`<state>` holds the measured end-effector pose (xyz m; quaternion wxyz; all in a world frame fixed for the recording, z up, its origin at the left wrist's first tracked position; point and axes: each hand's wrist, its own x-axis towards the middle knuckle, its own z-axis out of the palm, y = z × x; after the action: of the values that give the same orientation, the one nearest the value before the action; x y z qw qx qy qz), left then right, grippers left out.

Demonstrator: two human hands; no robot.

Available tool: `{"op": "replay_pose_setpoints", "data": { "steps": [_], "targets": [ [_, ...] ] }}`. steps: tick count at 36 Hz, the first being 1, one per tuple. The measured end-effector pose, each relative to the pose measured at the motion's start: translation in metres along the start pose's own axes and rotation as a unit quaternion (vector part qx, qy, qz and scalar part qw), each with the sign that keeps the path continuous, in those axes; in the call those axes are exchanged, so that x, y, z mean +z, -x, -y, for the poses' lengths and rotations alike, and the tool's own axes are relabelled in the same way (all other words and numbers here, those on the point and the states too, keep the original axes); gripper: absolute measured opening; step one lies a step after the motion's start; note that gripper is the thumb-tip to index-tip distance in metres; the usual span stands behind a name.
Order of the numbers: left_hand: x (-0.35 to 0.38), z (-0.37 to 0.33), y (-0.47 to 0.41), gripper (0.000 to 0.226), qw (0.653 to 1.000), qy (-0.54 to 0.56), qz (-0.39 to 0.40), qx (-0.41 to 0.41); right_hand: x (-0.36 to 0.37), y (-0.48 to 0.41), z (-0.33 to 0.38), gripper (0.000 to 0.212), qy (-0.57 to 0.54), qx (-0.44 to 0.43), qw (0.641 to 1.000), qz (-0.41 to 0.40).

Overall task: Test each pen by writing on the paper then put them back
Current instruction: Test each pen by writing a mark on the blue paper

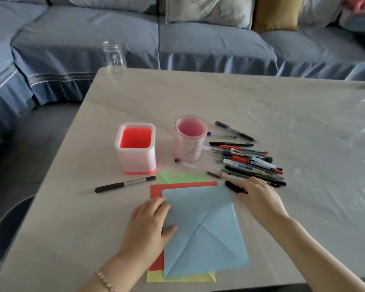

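A pale table [261,106] stands before a blue sofa [114,39]. From the head camera, the left hand [148,224] lies flat, fingers relaxed, on the left edge of the blue paper [202,228] (topmost of several coloured sheets). The right hand [259,197] pinches a black pen [233,186] just beside the paper's far right corner, at the near edge of the pile of pens [249,161]. A square holder [136,148] and a round holder [190,138] stand beyond.

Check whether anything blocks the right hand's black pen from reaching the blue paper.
Nothing visible does. The black pen in the right hand lies at the far corner of the blue paper; the left hand presses its left edge.
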<state>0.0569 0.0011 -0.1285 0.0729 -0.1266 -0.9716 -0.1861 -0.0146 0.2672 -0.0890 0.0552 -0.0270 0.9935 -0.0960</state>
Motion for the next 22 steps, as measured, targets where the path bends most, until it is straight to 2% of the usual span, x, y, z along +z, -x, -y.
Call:
{"op": "replay_pose_setpoints", "data": {
  "steps": [3, 5, 8, 11, 13, 17, 19, 20, 22],
  "targets": [
    [-0.001, -0.003, -0.002, 0.054, 1.000, -0.010, -0.003, 0.002, -0.006, 0.004, 0.004, 0.031, -0.007, -0.011, 1.000, 0.015],
    [-0.003, -0.006, -0.004, 0.045, 1.000, -0.004, -0.018, 0.002, -0.016, 0.011, 0.014, 0.031, -0.049, -0.036, 0.998, 0.018],
    [-0.011, -0.017, -0.011, 0.045, 0.999, 0.038, -0.025, 0.007, -0.034, 0.021, 0.032, 0.030, -0.088, -0.122, 0.988, 0.038],
    [-0.021, -0.033, -0.018, 0.050, 0.994, 0.090, -0.001, 0.063, -0.048, 0.033, 0.051, 0.025, -0.080, -0.210, 0.973, 0.055],
    [-0.031, -0.046, -0.024, 0.044, 0.989, 0.111, 0.025, 0.094, -0.052, 0.039, 0.060, 0.021, -0.082, -0.267, 0.960, 0.021],
    [-0.044, -0.060, -0.029, 0.030, 0.976, 0.192, 0.095, 0.035, -0.046, 0.039, 0.064, 0.016, -0.077, -0.353, 0.929, -0.081],
    [-0.044, -0.060, -0.029, 0.019, 0.970, 0.226, 0.091, 0.008, -0.041, 0.037, 0.064, 0.019, -0.093, -0.344, 0.921, -0.158],
    [-0.044, -0.059, -0.028, 0.012, 0.965, 0.247, 0.089, -0.017, -0.040, 0.038, 0.065, 0.018, -0.109, -0.311, 0.923, -0.198],
    [-0.046, -0.058, -0.028, 0.008, 0.946, 0.304, 0.084, -0.069, -0.044, 0.045, 0.071, 0.012, -0.209, -0.177, 0.930, -0.245]
  ]
}}
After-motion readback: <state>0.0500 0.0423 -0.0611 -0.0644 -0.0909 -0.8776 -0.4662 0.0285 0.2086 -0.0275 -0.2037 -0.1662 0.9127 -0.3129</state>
